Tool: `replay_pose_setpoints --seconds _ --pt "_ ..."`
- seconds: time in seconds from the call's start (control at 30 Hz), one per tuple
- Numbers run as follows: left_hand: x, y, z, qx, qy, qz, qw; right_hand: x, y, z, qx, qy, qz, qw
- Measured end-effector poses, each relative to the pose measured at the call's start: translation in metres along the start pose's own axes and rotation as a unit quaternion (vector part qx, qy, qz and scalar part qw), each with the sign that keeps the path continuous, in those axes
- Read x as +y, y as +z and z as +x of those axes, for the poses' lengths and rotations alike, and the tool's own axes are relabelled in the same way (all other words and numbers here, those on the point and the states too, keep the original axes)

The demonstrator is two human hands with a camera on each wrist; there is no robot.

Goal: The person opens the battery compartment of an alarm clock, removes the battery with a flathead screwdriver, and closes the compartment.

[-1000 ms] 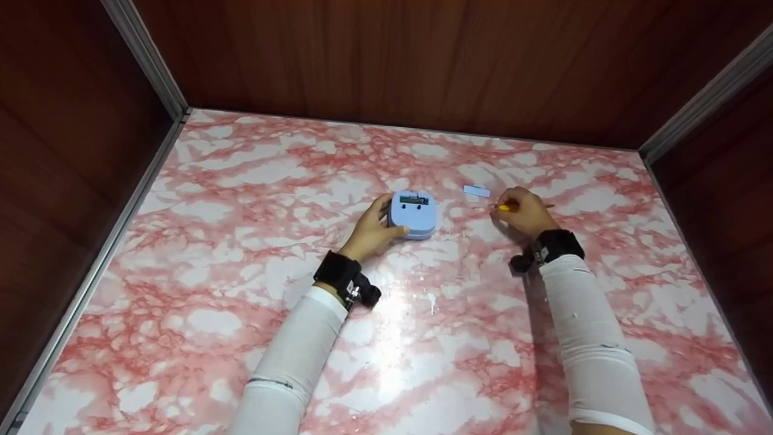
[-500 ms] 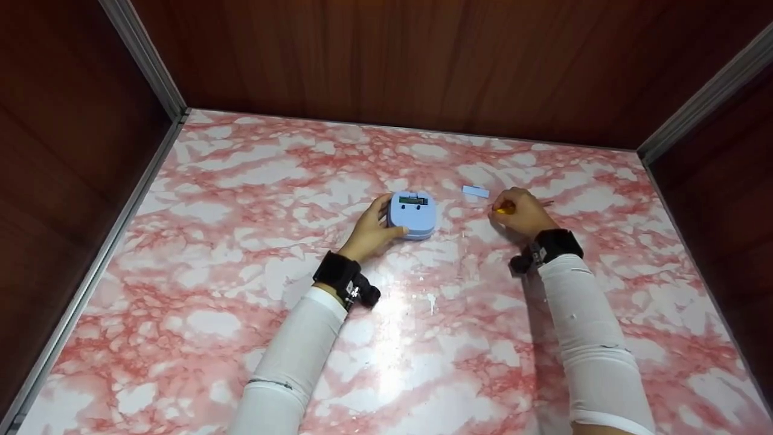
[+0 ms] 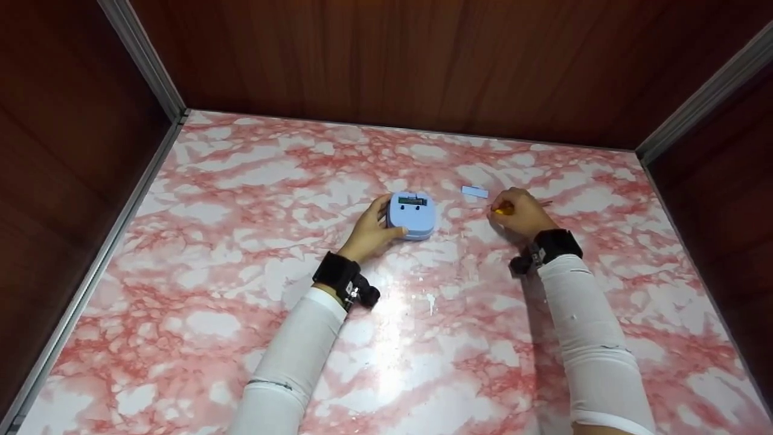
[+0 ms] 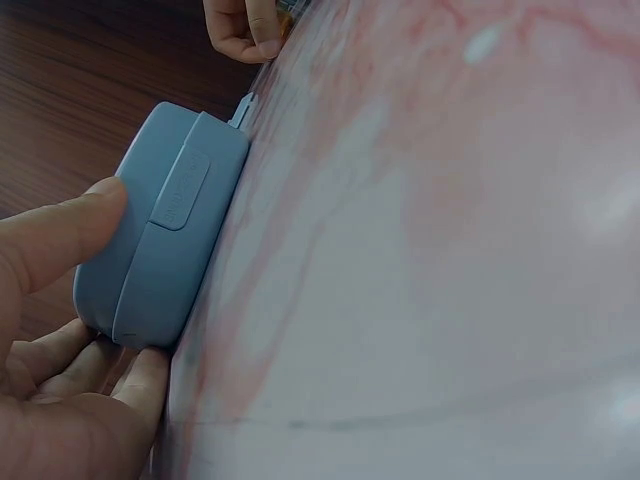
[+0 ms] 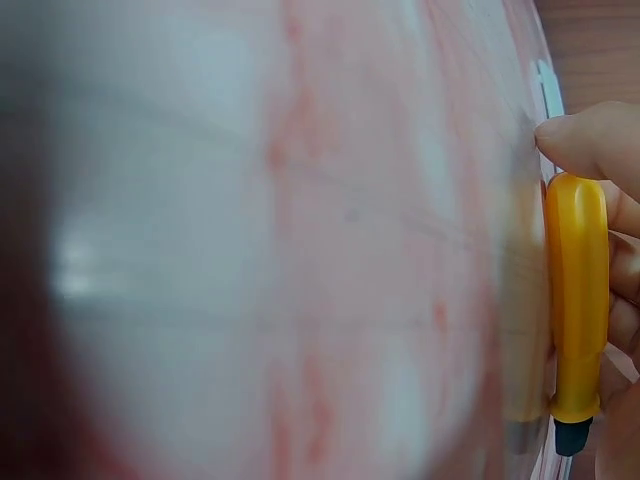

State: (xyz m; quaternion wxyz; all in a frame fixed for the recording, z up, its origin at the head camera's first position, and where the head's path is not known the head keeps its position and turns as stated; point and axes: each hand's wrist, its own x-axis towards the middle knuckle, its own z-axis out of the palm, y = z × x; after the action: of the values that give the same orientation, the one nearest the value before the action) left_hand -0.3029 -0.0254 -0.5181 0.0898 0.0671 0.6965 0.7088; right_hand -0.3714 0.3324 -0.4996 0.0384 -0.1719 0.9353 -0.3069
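Observation:
A light blue rounded case (image 3: 413,221) stands on the table, its top showing a slot with something greenish inside and two small dark spots below. My left hand (image 3: 373,231) grips its left side, thumb on the near edge and fingers behind. In the left wrist view the case (image 4: 140,270) has a seam and a raised latch-like tab. My right hand (image 3: 523,212) curls round a screwdriver with a yellow handle (image 5: 578,270), low against the table. Its thin shaft (image 3: 546,203) sticks out to the right. Whether the right fingertips pinch anything else is hidden.
A small light blue rectangular cover (image 3: 474,191) lies on the table between the case and my right hand. The pink and white marbled table (image 3: 241,254) is bounded by dark wood panels (image 3: 410,60) at the back and sides.
The yellow screwdriver handle has turned slightly in my right fingers and shifted a little left. My left hand and the case stay in place.

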Motion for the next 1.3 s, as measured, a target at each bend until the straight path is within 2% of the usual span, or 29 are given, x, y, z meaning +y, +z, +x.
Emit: replay_pose_setpoints --seconds 0.33,0.6,0.73,0.87,1.07,1.2,1.3 --pt "-0.001 0.000 0.001 -0.002 0.002 -0.009 1.0000 -0.010 -0.002 -0.001 0.007 -0.032 -0.065 0.997" --pt "-0.001 0.000 0.001 -0.005 0.005 -0.010 0.9999 -0.029 0.007 0.002 0.052 -0.069 -0.033 0.996" --pt "-0.001 0.000 0.001 -0.004 0.003 -0.010 0.9999 -0.046 0.019 0.004 0.060 -0.077 0.009 0.995" --pt "-0.001 0.001 0.000 -0.005 0.003 -0.010 0.9999 -0.064 0.032 0.003 0.033 -0.054 0.092 0.994" --pt "0.001 0.001 0.001 0.002 0.001 0.005 1.0000 -0.085 0.051 0.003 -0.030 -0.008 0.216 0.976" --pt "0.002 0.000 0.001 0.004 0.001 0.014 0.9999 -0.095 0.062 0.005 -0.060 -0.003 0.243 0.968" --pt "0.001 0.001 0.001 0.003 0.004 0.013 0.9999 -0.101 0.070 0.006 -0.070 -0.003 0.248 0.966"
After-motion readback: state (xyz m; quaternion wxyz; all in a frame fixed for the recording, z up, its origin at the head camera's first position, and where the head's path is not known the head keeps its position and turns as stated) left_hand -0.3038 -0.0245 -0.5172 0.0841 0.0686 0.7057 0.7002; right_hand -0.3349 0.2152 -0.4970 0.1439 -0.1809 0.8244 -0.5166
